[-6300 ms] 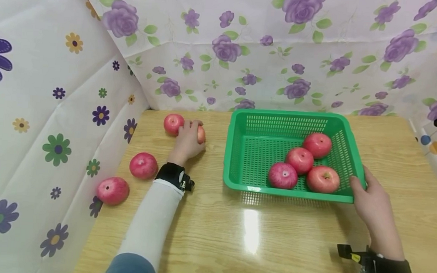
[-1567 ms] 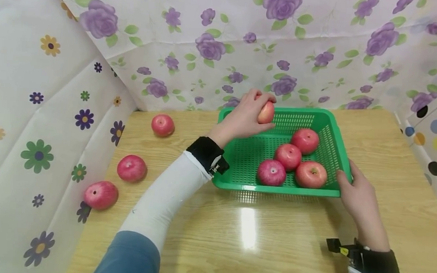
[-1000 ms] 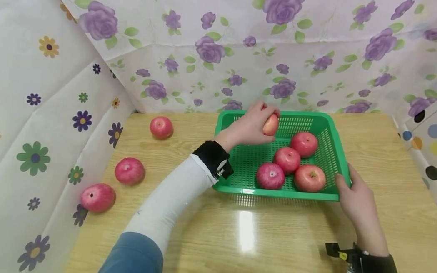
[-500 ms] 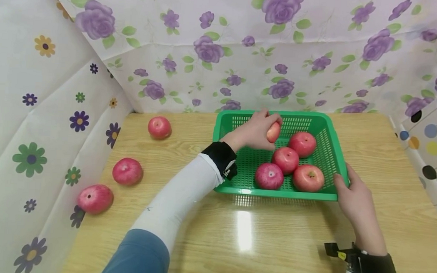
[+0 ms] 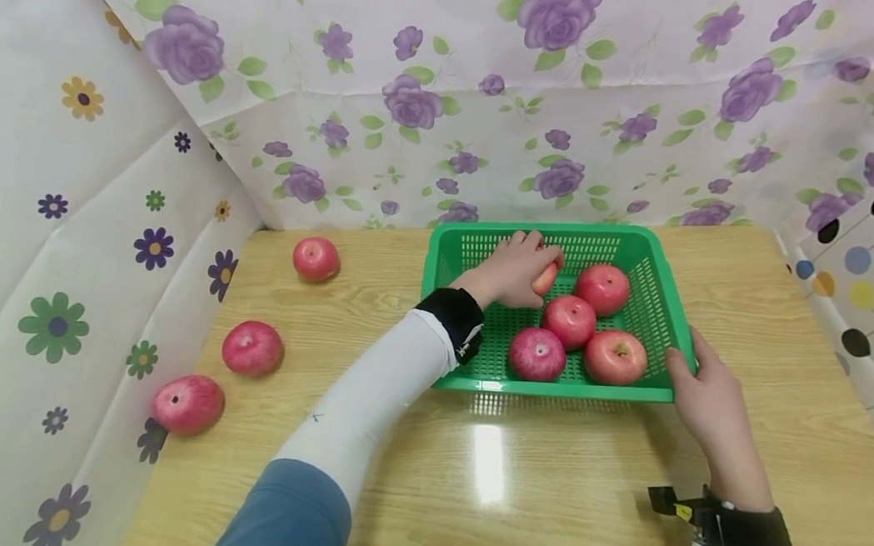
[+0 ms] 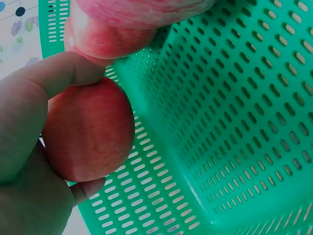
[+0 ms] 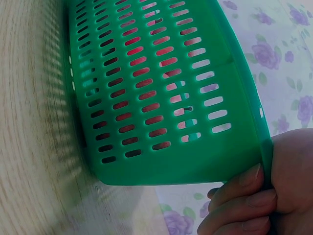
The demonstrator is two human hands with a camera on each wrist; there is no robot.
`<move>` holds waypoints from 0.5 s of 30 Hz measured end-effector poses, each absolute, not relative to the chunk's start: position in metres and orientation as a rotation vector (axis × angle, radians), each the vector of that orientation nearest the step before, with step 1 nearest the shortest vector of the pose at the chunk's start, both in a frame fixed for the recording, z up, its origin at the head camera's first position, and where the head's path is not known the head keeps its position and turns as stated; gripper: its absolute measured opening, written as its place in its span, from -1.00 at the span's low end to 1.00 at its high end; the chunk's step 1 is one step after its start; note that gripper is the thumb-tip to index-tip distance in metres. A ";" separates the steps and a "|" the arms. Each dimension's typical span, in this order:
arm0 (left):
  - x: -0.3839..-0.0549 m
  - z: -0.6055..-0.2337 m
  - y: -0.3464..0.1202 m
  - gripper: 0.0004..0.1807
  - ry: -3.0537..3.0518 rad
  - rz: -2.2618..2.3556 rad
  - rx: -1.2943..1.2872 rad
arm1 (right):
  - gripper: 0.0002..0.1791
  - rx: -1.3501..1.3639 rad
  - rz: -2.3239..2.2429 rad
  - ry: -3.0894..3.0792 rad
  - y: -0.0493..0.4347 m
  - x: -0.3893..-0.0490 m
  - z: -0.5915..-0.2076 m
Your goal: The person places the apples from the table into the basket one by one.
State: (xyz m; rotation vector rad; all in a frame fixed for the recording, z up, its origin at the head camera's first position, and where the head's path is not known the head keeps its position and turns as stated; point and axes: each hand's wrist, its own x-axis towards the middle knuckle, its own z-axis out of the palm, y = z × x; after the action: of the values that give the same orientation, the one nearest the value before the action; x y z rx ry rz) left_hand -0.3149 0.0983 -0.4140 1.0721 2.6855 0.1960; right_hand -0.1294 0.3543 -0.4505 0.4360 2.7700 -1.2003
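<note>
A green slotted plastic basket (image 5: 550, 388) stands on the wooden table with several red apples in its right half, among them a pinkish apple (image 5: 537, 354) at the front. Inside the basket, toward its back middle, my left hand (image 5: 516, 269) grips another apple (image 6: 90, 129), thumb on one side and fingers on the other. The left wrist view shows this apple low over the basket floor, close to its neighbours; whether it touches the floor I cannot tell. My right hand (image 5: 711, 398) pinches the basket's rim at the front right corner, fingers (image 7: 239, 205) curled under the edge.
On the table's left side lie three loose apples: one at the back (image 5: 316, 259), one in the middle (image 5: 253, 349) and one at the front (image 5: 188, 405). Flowered sheets (image 5: 408, 138) hang behind and to the left of the table.
The left hand has taken an apple from beside the back left one, carried it right over the basket and lowered it inside. My right hand keeps hold of the rim.
</note>
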 end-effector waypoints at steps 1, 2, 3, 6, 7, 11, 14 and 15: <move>-0.315 -0.414 0.099 -0.31 2.686 0.175 1.072 | -0.23 0.435 -1.201 2.771 0.354 -0.129 -0.451; -0.315 -0.415 0.100 -0.31 2.681 0.164 1.070 | -0.24 0.435 -1.202 2.772 0.355 -0.129 -0.451; -0.315 -0.415 0.100 -0.30 2.677 0.160 1.066 | -0.24 0.436 -1.204 2.773 0.355 -0.129 -0.451; -0.314 -0.417 0.101 -0.29 2.670 0.119 1.061 | -0.24 0.438 -1.208 2.772 0.354 -0.129 -0.452; -0.314 -0.418 0.102 -0.29 2.670 0.105 1.062 | -0.24 0.440 -1.212 2.769 0.354 -0.129 -0.451; -0.314 -0.422 0.103 -0.29 2.672 0.061 1.065 | -0.23 0.437 -1.224 2.760 0.355 -0.128 -0.451; -0.314 -0.425 0.103 -0.30 2.673 0.057 1.072 | -0.23 0.434 -1.234 2.762 0.355 -0.128 -0.451; -0.314 -0.426 0.103 -0.30 2.675 0.055 1.077 | -0.23 0.434 -1.235 2.764 0.355 -0.128 -0.452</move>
State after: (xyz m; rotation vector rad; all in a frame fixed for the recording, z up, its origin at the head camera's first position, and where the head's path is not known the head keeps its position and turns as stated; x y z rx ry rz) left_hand -0.3138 0.1034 -0.4257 1.0770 2.6751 0.0548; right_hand -0.1282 0.3547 -0.4516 0.4341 2.7639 -1.2349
